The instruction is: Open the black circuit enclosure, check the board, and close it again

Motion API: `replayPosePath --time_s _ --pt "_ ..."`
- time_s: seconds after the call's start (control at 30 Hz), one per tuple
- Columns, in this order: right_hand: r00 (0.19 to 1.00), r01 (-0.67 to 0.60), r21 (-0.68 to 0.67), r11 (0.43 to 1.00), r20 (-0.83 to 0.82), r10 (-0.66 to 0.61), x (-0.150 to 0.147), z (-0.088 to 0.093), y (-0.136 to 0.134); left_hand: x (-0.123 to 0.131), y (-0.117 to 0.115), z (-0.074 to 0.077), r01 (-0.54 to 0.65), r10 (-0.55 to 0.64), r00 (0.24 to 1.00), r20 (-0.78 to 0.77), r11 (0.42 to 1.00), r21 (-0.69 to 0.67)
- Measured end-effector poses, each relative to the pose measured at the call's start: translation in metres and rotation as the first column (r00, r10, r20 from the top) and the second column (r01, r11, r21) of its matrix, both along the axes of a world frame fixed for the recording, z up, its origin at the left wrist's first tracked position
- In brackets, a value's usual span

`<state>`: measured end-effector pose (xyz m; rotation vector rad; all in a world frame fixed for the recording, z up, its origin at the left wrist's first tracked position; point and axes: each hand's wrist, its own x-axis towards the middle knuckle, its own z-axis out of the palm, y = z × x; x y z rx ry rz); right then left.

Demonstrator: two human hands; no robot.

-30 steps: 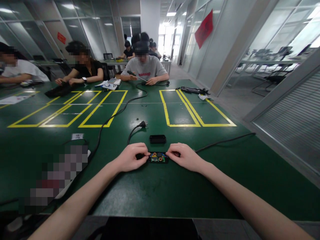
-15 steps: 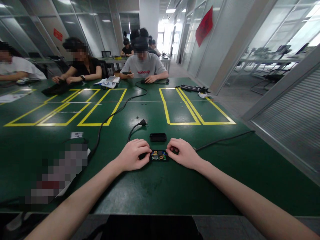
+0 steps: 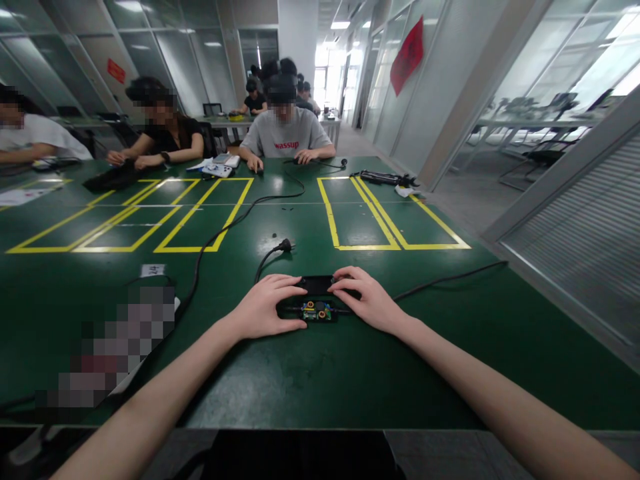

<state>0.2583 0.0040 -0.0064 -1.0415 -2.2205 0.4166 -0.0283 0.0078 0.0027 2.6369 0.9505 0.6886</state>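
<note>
A small open power adapter base [image 3: 319, 311] lies on the green table, its circuit board and copper coils showing, a cable at each end. Just beyond it, the black adapter cover [image 3: 318, 285] is held along the near side of the hands. The thumb and fingers of my right hand [image 3: 369, 299] pinch the cover's right end. My left hand [image 3: 265, 305] has its fingers at the cover's left end, while its thumb stretches apart, beside the base's lower left corner. Whether the cover is fully off the table I cannot tell.
A black plug [image 3: 285, 246] lies beyond my left hand. A blurred power strip [image 3: 125, 340] with its cord sits at the left. Yellow tape outlines [image 3: 367, 247] mark the green table [image 3: 310, 387]. Several people sit across; a folded black stand [image 3: 385, 177] lies at the far right.
Both hands have shifted from the circuit board's ends to the cover just beyond it. The cover has moved slightly toward me. My left thumb and fingers have spread; the person opposite lowered a hand.
</note>
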Motion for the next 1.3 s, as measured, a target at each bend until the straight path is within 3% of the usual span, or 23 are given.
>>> replayPosePath --time_s 0.23,0.4,0.53,0.73,1.3 --pt "0.975 -0.078 -0.144 0.987 -0.217 0.046 -0.002 0.007 -0.004 0.0 -0.003 0.01 0.047 -0.044 0.996 0.083 0.998 -0.035" --pt "0.921 -0.104 -0.307 0.946 -0.388 -0.025 -0.006 0.003 -0.003 0.001 -0.005 0.014 0.007 0.006 0.995 0.097 0.99 -0.139" --pt "0.889 -0.115 -0.375 0.92 -0.452 -0.073 -0.01 0.001 -0.002 0.001 -0.004 0.011 0.002 0.005 0.998 0.055 0.992 -0.124" --pt "0.854 -0.107 -0.374 0.921 -0.51 -0.108 -0.013 0.003 -0.006 0.0 -0.003 0.007 0.024 -0.018 0.998 0.052 0.994 -0.104" --pt "0.858 -0.105 -0.337 0.936 -0.507 -0.087 -0.013 0.006 -0.01 0.0 -0.004 0.008 0.03 -0.023 0.997 0.07 0.995 -0.1"
